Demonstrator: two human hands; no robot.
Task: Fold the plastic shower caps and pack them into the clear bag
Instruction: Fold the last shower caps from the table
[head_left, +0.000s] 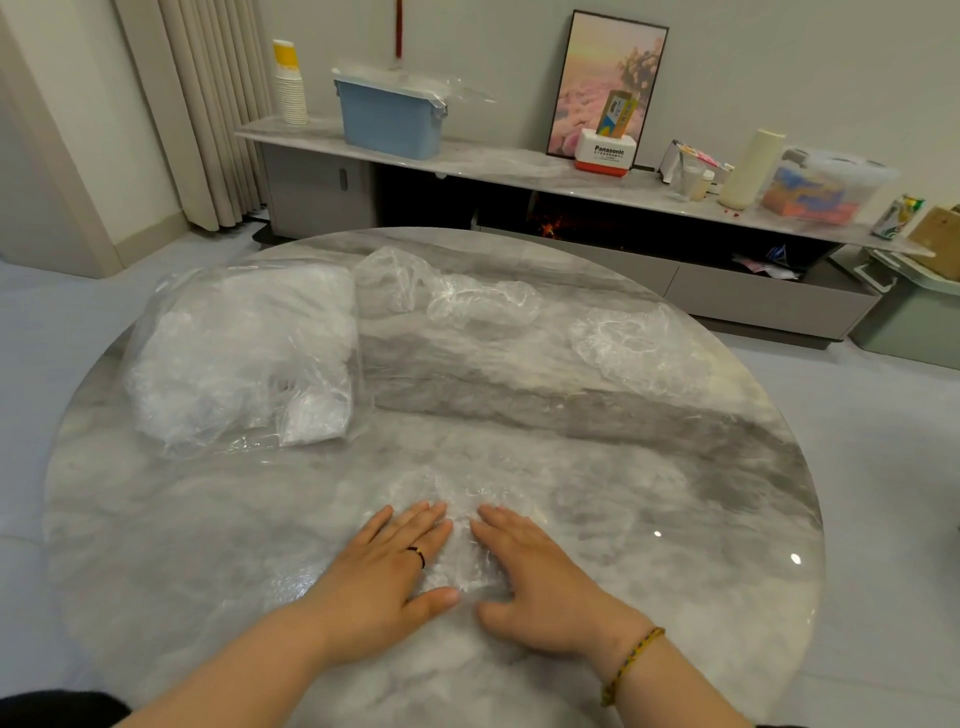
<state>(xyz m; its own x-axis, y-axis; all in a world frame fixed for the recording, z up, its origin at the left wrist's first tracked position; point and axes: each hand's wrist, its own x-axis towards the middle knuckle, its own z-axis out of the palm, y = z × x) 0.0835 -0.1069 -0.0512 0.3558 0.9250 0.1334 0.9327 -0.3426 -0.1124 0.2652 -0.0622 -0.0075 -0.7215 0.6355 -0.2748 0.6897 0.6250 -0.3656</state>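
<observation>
- Two bare hands are seen from above at 6 o'clock on a round marble table, with the forearms entering from the near edge.
- The left hand is laid palm down with its fingers straight and slightly spread. Nothing is grasped. A dark ring is worn on one finger.
- The right hand is laid palm down just beside it, with its fingers straight and released in the same way. A braided bracelet is worn at the wrist.
- A flattened shower cap of clear plastic is pressed against the tabletop under both hands at 6 o'clock. Its wrinkled far part can be seen between and beyond the fingertips.
- A clear bag is laid at 10 o'clock, well apart from the hands. It is bulging with white crumpled plastic.
- A crumpled shower cap is left loose at 12 o'clock, just beside the far right corner of the bag. Whether the two touch cannot be told.
- A third shower cap is spread loosely at 2 o'clock, apart from the others.
- A long low sideboard is set along the wall beyond the table.
- On the sideboard, a stack of paper cups is placed towards 11 o'clock and a blue lidded box nearer 12 o'clock.
- Towards 1 o'clock, a framed picture is leaned against the wall, and a white and red Panasonic box is set in front of it.
</observation>
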